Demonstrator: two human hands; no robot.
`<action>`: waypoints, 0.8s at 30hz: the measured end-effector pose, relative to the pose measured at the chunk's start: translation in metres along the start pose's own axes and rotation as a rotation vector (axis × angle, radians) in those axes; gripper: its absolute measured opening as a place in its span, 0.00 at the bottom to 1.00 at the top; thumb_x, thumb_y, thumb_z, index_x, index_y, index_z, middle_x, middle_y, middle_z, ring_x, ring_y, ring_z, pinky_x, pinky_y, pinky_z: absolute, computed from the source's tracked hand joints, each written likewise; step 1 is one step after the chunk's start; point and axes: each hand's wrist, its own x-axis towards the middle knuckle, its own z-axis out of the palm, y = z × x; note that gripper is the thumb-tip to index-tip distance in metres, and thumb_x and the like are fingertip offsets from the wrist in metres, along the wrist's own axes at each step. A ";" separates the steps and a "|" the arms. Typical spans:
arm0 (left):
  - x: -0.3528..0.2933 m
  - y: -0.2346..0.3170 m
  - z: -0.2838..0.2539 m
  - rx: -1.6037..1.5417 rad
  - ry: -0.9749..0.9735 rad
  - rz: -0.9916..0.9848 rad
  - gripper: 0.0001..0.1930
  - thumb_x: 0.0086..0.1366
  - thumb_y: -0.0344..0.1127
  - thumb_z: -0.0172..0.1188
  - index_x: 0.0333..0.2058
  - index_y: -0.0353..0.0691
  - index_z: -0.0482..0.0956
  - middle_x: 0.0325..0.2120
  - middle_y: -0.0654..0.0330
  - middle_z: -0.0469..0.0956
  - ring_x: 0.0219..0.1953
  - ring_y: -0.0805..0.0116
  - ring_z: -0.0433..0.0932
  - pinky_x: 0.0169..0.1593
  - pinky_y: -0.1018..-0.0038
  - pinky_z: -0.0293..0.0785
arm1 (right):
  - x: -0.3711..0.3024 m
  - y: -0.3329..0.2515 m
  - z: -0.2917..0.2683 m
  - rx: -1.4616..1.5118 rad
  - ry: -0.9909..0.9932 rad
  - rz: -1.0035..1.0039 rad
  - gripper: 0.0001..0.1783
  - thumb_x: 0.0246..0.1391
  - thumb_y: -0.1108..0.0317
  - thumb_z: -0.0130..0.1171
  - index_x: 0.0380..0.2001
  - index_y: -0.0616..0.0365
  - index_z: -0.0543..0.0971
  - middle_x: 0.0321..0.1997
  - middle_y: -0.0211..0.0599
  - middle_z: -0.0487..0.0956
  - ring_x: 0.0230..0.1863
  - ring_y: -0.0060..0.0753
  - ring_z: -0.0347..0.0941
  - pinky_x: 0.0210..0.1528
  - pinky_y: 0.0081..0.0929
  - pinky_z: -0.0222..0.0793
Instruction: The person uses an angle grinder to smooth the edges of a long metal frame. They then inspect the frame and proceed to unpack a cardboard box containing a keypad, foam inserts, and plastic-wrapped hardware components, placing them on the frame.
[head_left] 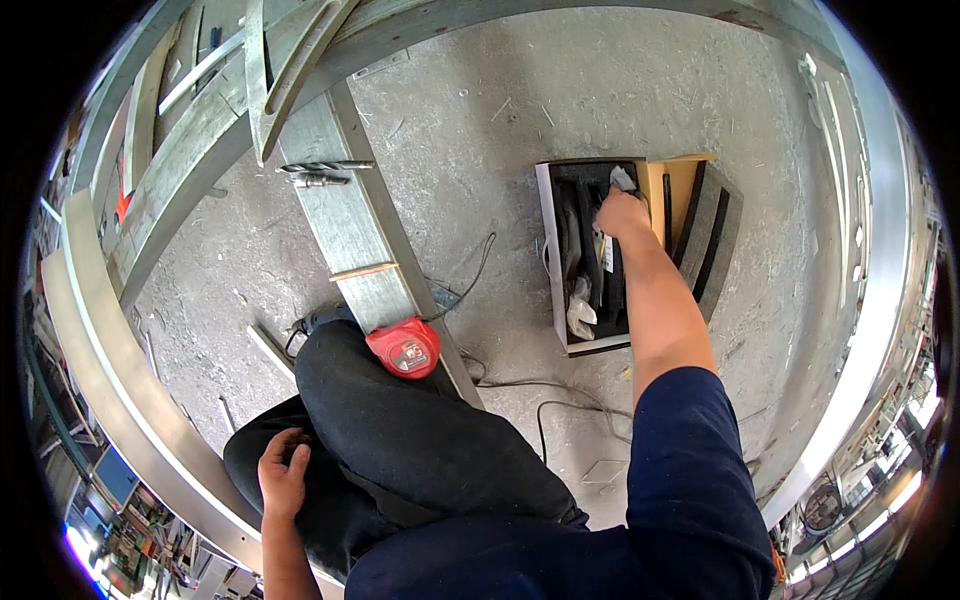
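One right hand (outstretched) inside toolbox.

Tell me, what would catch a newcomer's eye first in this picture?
Likely the red tape measure, bright against the grey metal beam at the middle, beside the person's dark-trousered knee. Next, the right hand reaching into an open tool case on the concrete floor at upper right. The left hand rests on the leg, lower left.
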 end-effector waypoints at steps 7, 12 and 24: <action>0.019 0.031 0.004 0.007 0.009 0.100 0.14 0.65 0.29 0.64 0.49 0.31 0.81 0.40 0.57 0.84 0.44 0.67 0.82 0.52 0.72 0.76 | 0.006 -0.005 -0.034 0.115 -0.244 0.044 0.20 0.50 0.62 0.58 0.45 0.57 0.87 0.56 0.51 0.83 0.60 0.54 0.79 0.60 0.43 0.74; 0.049 0.138 0.010 0.227 0.096 0.582 0.14 0.59 0.26 0.68 0.44 0.32 0.82 0.38 0.49 0.83 0.42 0.53 0.83 0.49 0.68 0.77 | -0.044 -0.019 -0.051 0.357 0.499 0.013 0.24 0.52 0.55 0.64 0.46 0.63 0.83 0.48 0.57 0.84 0.50 0.56 0.83 0.54 0.46 0.78; 0.070 0.130 0.012 0.251 0.091 0.706 0.12 0.56 0.21 0.67 0.40 0.33 0.81 0.37 0.50 0.82 0.40 0.52 0.81 0.47 0.65 0.76 | -0.085 0.011 0.020 0.691 0.573 0.348 0.29 0.57 0.48 0.67 0.50 0.63 0.79 0.51 0.53 0.82 0.54 0.56 0.79 0.57 0.47 0.74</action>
